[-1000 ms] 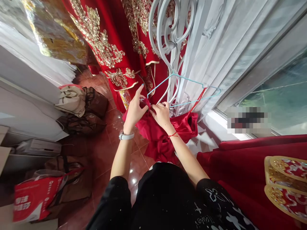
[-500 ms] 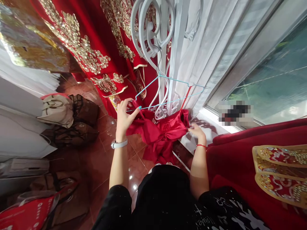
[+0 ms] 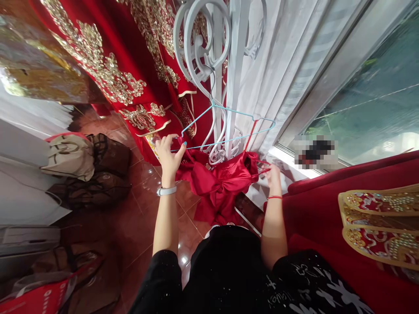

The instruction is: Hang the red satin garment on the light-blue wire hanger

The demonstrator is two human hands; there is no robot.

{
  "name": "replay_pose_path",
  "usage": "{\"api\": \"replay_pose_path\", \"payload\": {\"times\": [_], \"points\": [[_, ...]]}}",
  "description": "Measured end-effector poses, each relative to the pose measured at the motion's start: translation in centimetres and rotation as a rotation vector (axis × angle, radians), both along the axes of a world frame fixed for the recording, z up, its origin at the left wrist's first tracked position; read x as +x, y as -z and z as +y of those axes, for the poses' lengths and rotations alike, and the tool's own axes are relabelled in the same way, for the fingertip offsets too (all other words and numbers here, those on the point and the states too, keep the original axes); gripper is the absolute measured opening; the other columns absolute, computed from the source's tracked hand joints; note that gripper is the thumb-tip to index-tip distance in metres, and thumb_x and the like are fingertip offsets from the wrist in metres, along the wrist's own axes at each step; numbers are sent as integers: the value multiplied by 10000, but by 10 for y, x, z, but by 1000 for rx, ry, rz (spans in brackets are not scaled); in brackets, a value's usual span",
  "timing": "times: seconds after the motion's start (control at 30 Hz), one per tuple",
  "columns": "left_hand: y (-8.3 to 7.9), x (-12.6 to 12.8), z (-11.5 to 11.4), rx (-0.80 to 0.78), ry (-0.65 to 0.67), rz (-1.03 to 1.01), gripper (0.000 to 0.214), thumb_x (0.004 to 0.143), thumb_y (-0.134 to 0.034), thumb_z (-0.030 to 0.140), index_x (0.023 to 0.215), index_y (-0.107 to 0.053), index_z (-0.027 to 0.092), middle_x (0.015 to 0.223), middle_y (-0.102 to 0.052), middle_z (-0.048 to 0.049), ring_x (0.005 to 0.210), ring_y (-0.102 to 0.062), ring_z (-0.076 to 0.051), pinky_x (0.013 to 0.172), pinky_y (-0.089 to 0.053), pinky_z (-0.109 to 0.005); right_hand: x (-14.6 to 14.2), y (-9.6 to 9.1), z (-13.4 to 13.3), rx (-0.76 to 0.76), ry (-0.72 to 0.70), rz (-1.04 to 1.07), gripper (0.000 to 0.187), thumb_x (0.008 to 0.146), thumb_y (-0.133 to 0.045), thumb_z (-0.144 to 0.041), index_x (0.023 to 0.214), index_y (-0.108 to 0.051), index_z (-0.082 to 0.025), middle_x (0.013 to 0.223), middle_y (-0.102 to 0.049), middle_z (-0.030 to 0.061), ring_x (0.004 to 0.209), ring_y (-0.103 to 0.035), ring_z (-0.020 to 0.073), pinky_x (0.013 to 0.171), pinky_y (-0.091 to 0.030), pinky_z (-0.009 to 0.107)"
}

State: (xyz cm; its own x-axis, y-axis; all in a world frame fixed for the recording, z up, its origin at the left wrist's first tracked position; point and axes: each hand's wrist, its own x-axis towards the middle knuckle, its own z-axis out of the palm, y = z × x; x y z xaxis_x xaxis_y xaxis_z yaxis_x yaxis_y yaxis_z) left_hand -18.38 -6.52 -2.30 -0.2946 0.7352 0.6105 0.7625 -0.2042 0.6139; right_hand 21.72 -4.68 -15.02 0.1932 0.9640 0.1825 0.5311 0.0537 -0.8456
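A red satin dress [image 3: 225,176] with a gathered front hangs from a light blue hanger [image 3: 235,110], whose dark hook is caught on a white scrolled metal stand [image 3: 236,56]. At the hanger's left end, my left hand [image 3: 169,159] pinches a red gathered strap between thumb and fingers. My right hand [image 3: 273,175] is closed on another red strap [image 3: 262,167], stretched outward from the dress's top right edge. One thin red strap [image 3: 250,136] loops over the hanger's right end. The fingertips of the right hand are partly hidden.
Red garments with gold sequins [image 3: 131,83] hang behind at left. Brown bags [image 3: 109,174] and a cream bag [image 3: 70,155] sit on the tiled floor. Right of me lies red cloth [image 3: 307,205] with beaded gold-edged pieces [image 3: 379,235], below a window [image 3: 369,96].
My right hand has moved from the dress's edge slightly outward and now pulls a strap away from it. The left hand stays by the hanger's left end. The view has shifted a little.
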Motion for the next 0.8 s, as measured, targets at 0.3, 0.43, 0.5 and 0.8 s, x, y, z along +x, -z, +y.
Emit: {"api": "replay_pose_path", "payload": {"times": [0.3,0.43,0.5,0.8], "points": [[-1,-10,11,7,20,-34,293,798,-761,344,1075,-721,255,1019,-683,-46,1031,-590,-297,1135,-323,-576,-2,-108,27,539,112,619,264,684,-847,-346,877,-792,-174,1013,-818,82,1057,-773,268,1078,-574,480],[-1,-14,11,-13,46,-32,312,787,-754,348,1083,-722,255,1022,-698,-41,1003,-595,-281,1139,-306,-566,1,-150,40,549,33,374,276,712,-870,-387,891,-833,-180,930,-831,48,948,-794,275,944,-644,452],[1,-13,10,-21,57,-35,306,788,-756,370,1070,-721,254,1018,-708,-45,983,-597,-276,1132,-312,-553,2,-166,46,564,-1,293,224,741,-847,-388,859,-837,-197,888,-827,28,931,-793,271,912,-650,431],[6,-8,3,1,21,-57,337,788,-782,401,1080,-712,249,1048,-689,-54,980,-604,-287,1116,-309,-579,-23,-195,65,358,-405,88,112,721,-814,-264,717,-734,-186,737,-739,5,789,-708,172,871,-607,339]]}}
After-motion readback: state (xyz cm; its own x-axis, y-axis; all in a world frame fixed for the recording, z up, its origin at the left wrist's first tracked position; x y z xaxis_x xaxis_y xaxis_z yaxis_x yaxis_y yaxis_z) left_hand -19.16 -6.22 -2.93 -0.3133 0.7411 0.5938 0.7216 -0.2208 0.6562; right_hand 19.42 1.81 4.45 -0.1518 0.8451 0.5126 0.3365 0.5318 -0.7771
